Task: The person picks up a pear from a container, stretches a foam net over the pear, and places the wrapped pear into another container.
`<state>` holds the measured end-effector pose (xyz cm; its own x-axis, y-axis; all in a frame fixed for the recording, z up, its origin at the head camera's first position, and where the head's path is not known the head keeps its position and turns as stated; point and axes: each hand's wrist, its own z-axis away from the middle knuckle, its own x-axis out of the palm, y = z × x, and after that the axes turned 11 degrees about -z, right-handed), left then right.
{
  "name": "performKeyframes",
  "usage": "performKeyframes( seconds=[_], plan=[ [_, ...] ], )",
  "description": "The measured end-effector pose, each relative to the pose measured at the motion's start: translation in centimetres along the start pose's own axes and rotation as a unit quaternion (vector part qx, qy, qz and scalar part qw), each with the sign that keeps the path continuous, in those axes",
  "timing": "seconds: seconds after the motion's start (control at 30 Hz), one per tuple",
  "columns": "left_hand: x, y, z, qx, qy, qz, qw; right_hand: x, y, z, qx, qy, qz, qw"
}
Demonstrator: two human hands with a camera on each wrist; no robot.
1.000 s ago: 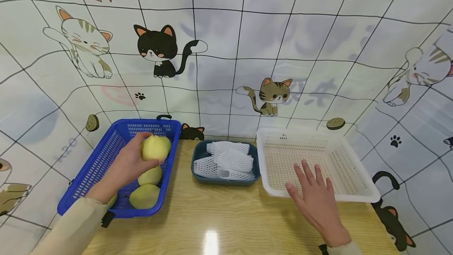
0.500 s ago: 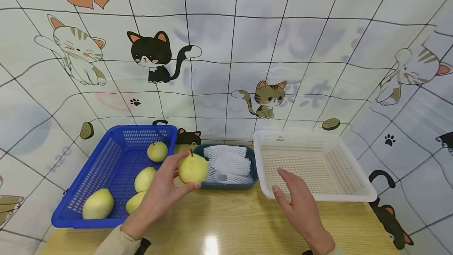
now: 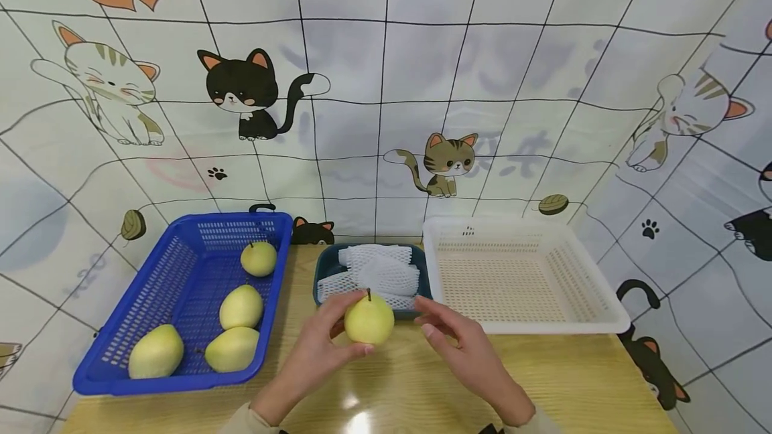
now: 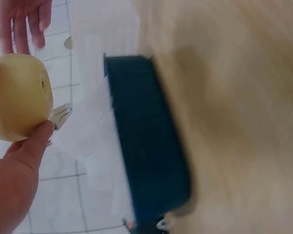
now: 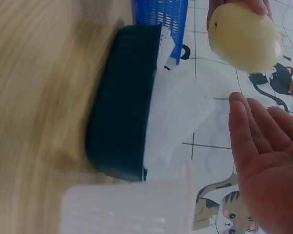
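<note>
My left hand (image 3: 319,347) grips a yellow-green pear (image 3: 369,319) between thumb and fingers, stem upward, above the table in front of the teal bin. To its right, my right hand (image 3: 458,353) reaches toward the pear with fingers extended and holds nothing; a gap separates it from the fruit in the right wrist view. White foam mesh sleeves (image 3: 380,270) are heaped in the small teal bin (image 3: 319,276) just behind both hands. From the left wrist, the pear (image 4: 20,97) shows large, with the thumb pressed against its underside.
A blue perforated basket (image 3: 175,387) at the left holds several pears (image 3: 241,307). At the right stands a white perforated basket (image 3: 525,327). All sit on a wooden table (image 3: 579,380) against a cat-print curtain (image 3: 350,86).
The left hand has lifted the pear out of the blue basket and carried it right to the middle. My right hand has moved left from the white basket toward it.
</note>
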<state>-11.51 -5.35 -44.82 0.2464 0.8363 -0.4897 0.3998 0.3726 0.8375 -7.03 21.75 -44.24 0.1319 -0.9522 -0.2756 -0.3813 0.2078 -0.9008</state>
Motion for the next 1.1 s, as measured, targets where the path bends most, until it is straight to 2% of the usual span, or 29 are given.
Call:
performKeyframes(
  seconds=[0.1,0.2,0.27,0.33,0.5,0.63,0.73,0.93,1.03,1.1],
  plan=[
    [1.2,-0.5,0.4,0.003,-0.019,0.021,0.9996,0.5,0.6,-0.1,0.025,-0.057,-0.042,0.997],
    [1.9,-1.1,0.9,0.003,-0.03,0.041,0.9987,0.9,1.1,-0.2,0.055,-0.099,-0.103,0.988],
    [2.2,-1.4,1.2,0.0,-0.034,0.046,0.9984,1.1,1.5,-0.2,0.076,-0.113,-0.136,0.981],
    [2.3,-1.6,1.3,-0.001,-0.042,0.052,0.9977,1.3,1.8,-0.3,0.088,-0.116,-0.145,0.979],
    [2.9,-2.1,1.3,-0.011,-0.082,0.081,0.9933,1.9,2.5,-0.2,0.12,-0.114,-0.127,0.978],
    [3.3,-2.6,1.5,-0.039,-0.096,0.101,0.9895,2.5,3.2,0.1,0.147,-0.118,-0.14,0.972],
    [3.4,-3.1,1.9,-0.047,-0.107,0.107,0.9873,3.0,3.8,0.5,0.154,-0.129,-0.15,0.968],
    [3.2,-4.4,2.2,-0.031,-0.147,0.113,0.9822,3.4,4.5,0.8,0.166,-0.144,-0.155,0.963],
    [3.2,-5.0,2.2,-0.017,-0.17,0.093,0.9809,3.4,4.9,0.9,0.167,-0.151,-0.138,0.965],
    [3.1,-5.3,2.2,-0.007,-0.18,0.062,0.9817,3.5,5.2,1.0,0.163,-0.156,-0.119,0.967]
  ],
)
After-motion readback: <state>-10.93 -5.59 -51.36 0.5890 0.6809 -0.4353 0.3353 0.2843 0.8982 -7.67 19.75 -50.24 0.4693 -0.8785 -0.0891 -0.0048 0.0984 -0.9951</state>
